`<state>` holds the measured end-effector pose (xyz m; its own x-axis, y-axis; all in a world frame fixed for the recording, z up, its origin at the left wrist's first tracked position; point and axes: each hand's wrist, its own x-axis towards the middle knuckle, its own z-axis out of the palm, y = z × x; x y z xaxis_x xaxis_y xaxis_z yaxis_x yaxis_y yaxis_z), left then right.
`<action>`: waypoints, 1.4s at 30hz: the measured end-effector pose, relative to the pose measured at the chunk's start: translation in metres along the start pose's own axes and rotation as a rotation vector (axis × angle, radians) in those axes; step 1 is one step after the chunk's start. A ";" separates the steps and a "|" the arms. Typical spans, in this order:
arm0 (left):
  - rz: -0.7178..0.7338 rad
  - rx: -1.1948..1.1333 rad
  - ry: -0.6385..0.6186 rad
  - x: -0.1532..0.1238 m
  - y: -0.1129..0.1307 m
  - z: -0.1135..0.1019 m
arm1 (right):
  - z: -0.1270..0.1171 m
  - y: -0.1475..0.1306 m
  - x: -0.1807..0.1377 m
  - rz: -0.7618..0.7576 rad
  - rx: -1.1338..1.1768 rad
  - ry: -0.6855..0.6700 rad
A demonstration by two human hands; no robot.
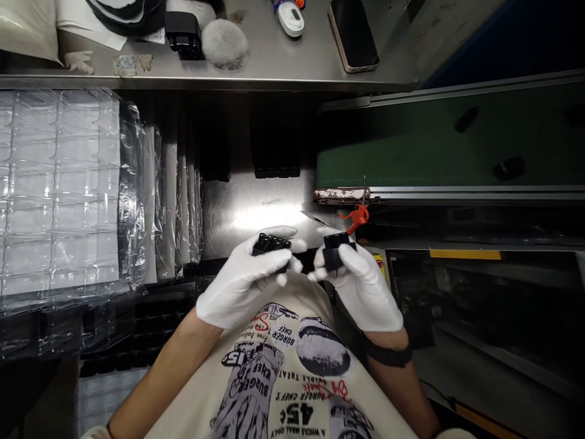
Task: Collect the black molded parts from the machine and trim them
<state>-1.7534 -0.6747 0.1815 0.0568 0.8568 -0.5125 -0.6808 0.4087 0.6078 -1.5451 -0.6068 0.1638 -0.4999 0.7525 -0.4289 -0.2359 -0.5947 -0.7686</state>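
Observation:
Both of my hands wear white gloves and are held close to my chest above a shiny steel worktop (247, 210). My left hand (242, 280) is closed around a small black plastic part (270, 244), gripped from the sides. My right hand (361, 280) is closed on a second black plastic part (337, 249), a blocky piece held between thumb and fingers. The two parts are a short gap apart. A thin metal pin or tweezer (314, 218) lies on the steel just beyond my hands.
Stacks of clear plastic blister trays (59, 189) fill the left. A green conveyor belt (434, 146) carrying dark parts runs on the right, with a red clip (359, 216) at its near corner. A shelf above holds a phone (353, 33), a black block (183, 33) and a round pad.

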 end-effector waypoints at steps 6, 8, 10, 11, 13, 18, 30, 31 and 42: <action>-0.044 -0.222 -0.045 0.002 -0.002 0.006 | 0.005 -0.002 0.005 0.046 0.213 -0.103; 0.001 -0.088 0.045 -0.001 -0.002 0.012 | 0.006 0.000 0.007 0.043 0.232 -0.103; 0.055 0.093 0.152 -0.004 -0.003 0.016 | 0.007 0.003 0.009 0.048 0.212 -0.091; 0.075 0.157 0.178 -0.004 -0.004 0.016 | 0.009 0.004 0.010 0.050 0.201 -0.086; 0.101 0.188 0.158 -0.004 -0.006 0.016 | 0.013 0.006 0.011 0.042 0.195 -0.065; 0.120 0.133 0.016 -0.001 -0.011 0.015 | 0.026 0.003 0.016 0.065 0.214 -0.018; 0.143 0.238 -0.057 -0.003 -0.018 0.007 | 0.031 0.012 0.011 -0.029 0.008 0.061; 0.146 0.221 -0.063 -0.002 -0.018 0.006 | 0.031 0.012 0.010 -0.040 -0.022 0.063; 0.198 0.368 0.036 -0.002 -0.011 0.006 | 0.030 0.011 0.009 -0.077 -0.006 0.017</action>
<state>-1.7415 -0.6788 0.1799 -0.0790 0.9212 -0.3810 -0.3696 0.3279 0.8694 -1.5766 -0.6152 0.1656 -0.4664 0.8006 -0.3763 -0.2677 -0.5332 -0.8025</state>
